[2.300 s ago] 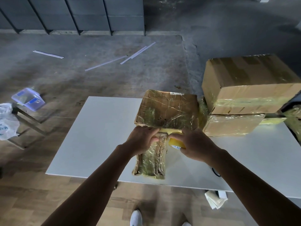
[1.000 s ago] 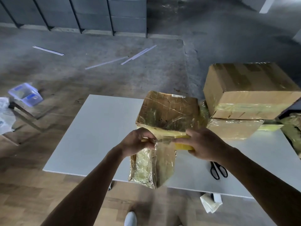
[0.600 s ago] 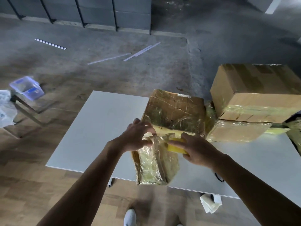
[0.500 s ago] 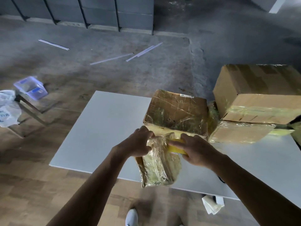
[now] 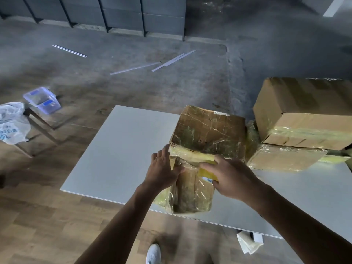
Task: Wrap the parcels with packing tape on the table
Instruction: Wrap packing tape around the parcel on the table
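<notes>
One parcel [image 5: 192,191], small, cardboard under glossy yellowish film, standing at the near edge of the table [image 5: 122,149], its far side against a taller taped box [image 5: 207,130]. Handling, by judgement: light for its bulk, fairly stiff at the corners, slack and crinkled where the film stands off the left side; the film probably slippery, so best steadied flat-palmed on a face or taken at the edges, not by the loose wrap. One tape roll [image 5: 206,172], yellow, printed core partly showing, set against the parcel's upper right; a band of tape runs from it across the top towards the left. Left hand [image 5: 162,173]: fingers straight and together, laid flat on the parcel's upper left corner, pressing, grasping nothing. Right hand [image 5: 234,178]: fingers curled over the tape roll, gripping it against the parcel. Adjacent, right: one large carton [image 5: 304,109] stacked on a flatter wrapped parcel [image 5: 282,159], both well apart from the hands.
</notes>
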`<state>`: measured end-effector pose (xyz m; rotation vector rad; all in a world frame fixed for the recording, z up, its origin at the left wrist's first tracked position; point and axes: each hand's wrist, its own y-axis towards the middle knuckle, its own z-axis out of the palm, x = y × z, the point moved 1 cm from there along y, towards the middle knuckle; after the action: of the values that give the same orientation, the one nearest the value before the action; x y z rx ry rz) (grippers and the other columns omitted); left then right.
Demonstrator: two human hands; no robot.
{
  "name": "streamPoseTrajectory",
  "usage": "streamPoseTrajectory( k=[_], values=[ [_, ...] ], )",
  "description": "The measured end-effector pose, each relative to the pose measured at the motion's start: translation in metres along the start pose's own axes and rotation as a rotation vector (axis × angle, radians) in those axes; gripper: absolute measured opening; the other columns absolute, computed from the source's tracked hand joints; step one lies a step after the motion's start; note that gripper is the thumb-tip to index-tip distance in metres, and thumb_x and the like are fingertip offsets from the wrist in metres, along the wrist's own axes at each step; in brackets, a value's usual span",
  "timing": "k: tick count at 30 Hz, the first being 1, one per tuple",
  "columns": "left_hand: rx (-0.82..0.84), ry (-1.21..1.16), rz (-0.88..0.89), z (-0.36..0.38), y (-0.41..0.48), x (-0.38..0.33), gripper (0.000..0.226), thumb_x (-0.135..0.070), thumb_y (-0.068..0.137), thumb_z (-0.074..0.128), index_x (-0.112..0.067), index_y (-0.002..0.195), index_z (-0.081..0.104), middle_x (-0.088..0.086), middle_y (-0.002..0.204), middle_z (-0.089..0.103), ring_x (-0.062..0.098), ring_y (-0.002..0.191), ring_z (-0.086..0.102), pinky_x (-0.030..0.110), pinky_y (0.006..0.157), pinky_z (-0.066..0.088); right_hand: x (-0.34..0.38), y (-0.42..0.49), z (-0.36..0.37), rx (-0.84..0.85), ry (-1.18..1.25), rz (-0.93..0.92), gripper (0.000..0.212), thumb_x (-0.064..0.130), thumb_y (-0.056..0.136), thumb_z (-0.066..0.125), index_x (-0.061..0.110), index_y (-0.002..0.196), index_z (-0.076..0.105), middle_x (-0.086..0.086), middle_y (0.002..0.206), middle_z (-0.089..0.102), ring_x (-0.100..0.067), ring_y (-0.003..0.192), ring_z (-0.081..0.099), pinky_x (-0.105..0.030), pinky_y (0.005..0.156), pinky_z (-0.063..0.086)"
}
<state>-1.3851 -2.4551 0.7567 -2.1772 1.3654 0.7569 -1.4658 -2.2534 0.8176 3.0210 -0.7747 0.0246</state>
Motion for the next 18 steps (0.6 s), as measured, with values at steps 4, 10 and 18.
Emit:
streamPoseTrajectory(
  k=[4, 10, 18],
  values=[
    [-0.031, 0.004, 0.068, 0.001, 0.0, 0.009, 0.066, -0.038, 0.089, 0.063, -0.022, 0.145, 0.032, 0.001, 0.141, 0.045, 0.021, 0.131, 0.031, 0.032, 0.101, 0.033, 0.001, -0.001, -0.004, -0.035, 0.011, -0.056, 0.064, 0.017, 0.073, 0.074, 0.032, 0.132, 0.053, -0.005, 0.088, 0.058, -0.021, 0.061, 0.06, -0.027, 0.055, 0.049],
    [-0.018, -0.128, 0.119, 0.001, -0.006, 0.031, 0.054, -0.031, 0.093, 0.059, -0.025, 0.142, 0.037, 0.004, 0.139, 0.048, 0.02, 0.124, 0.05, 0.025, 0.099, 0.04, -0.02, -0.011, 0.005, -0.132, 0.258, -0.18, 0.079, 0.007, 0.062, 0.085, 0.028, 0.127, 0.046, -0.012, 0.097, 0.058, -0.024, 0.079, 0.061, -0.032, 0.061, 0.055],
    [-0.169, 0.035, 0.232, 0.022, -0.002, 0.025, 0.049, -0.006, 0.095, 0.053, 0.004, 0.141, 0.039, 0.025, 0.127, 0.058, 0.041, 0.111, 0.06, 0.039, 0.087, 0.05, -0.007, 0.008, -0.003, -0.101, 0.095, -0.119, 0.065, 0.019, 0.058, 0.086, 0.024, 0.12, 0.065, -0.009, 0.083, 0.059, -0.023, 0.059, 0.061, -0.022, 0.052, 0.042]
  ],
)
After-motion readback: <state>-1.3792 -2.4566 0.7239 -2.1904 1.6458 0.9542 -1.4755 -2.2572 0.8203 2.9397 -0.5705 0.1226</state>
